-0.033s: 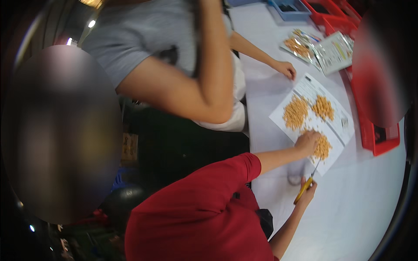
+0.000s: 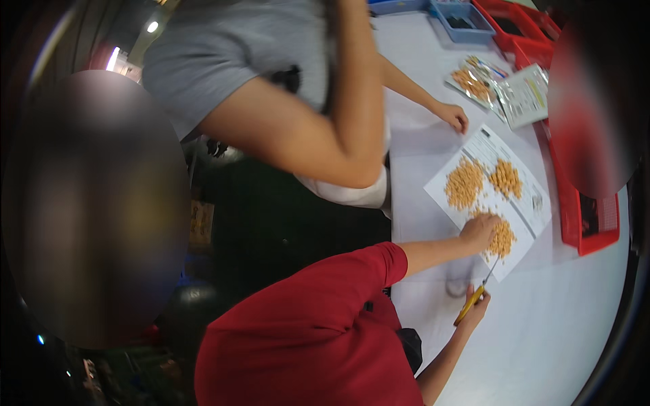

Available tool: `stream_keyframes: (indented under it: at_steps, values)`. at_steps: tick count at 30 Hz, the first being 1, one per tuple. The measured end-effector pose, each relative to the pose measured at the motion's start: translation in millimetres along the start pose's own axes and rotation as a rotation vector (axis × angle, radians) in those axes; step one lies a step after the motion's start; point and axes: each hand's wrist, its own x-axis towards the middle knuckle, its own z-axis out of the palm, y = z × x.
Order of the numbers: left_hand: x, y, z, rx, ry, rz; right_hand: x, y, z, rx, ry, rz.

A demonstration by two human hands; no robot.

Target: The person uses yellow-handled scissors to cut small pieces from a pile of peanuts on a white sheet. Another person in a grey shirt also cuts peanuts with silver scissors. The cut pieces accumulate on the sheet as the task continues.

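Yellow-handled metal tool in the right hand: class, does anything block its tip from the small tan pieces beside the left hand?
Nothing visible does. The yellow-handled metal tool points from the right hand to the lower edge of the small tan pieces. The left hand is at their left side, out of that line.

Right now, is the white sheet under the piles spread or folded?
Spread out: the white sheet shows four corners around the tan piles, with no fold visible.

Blue tray [image 2: 472, 35], red basket [image 2: 509, 42] just beside it, co-worker [image 2: 291, 132] in grey shirt [image 2: 217, 51], brown box [image 2: 201, 222], dark floor [image 2: 264, 223]
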Motion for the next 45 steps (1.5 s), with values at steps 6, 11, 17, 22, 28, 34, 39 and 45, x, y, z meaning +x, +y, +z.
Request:
stream_keyframes:
  at_steps: [6,11,17,22,28,34,39,45]
  values:
    - [-17.8,8.4,-55.9,0.019,-0.276,-0.165,-11.0,27.8,-6.6,0.372,-0.084,0.085]
    - [-53.8,-0.7,-103.2,0.100,-0.323,-0.211,-34.9,31.3,12.7,0.177,0.012,-0.104]
    - [-110.5,1.4,-125.8,0.063,-0.364,-0.071,-26.0,48.1,19.6,0.184,0.045,-0.156]
    - [-141.4,2.5,-157.5,0.042,-0.581,-0.065,-16.5,41.3,48.3,0.137,0.065,-0.263]
    - [-140.1,-6.9,-182.2,0.094,-0.633,-0.047,-23.1,29.3,69.7,0.050,0.147,-0.310]
    - [-135.4,-22.0,-211.4,0.150,-0.615,-0.094,-26.4,25.5,82.3,0.018,0.194,-0.341]
    - [-139.8,-23.0,-212.5,0.186,-0.641,-0.050,-22.8,27.2,83.9,0.010,0.229,-0.366]
    - [-152.8,-23.6,-205.9,0.210,-0.709,-0.066,-24.2,43.9,75.8,0.007,0.287,-0.402]
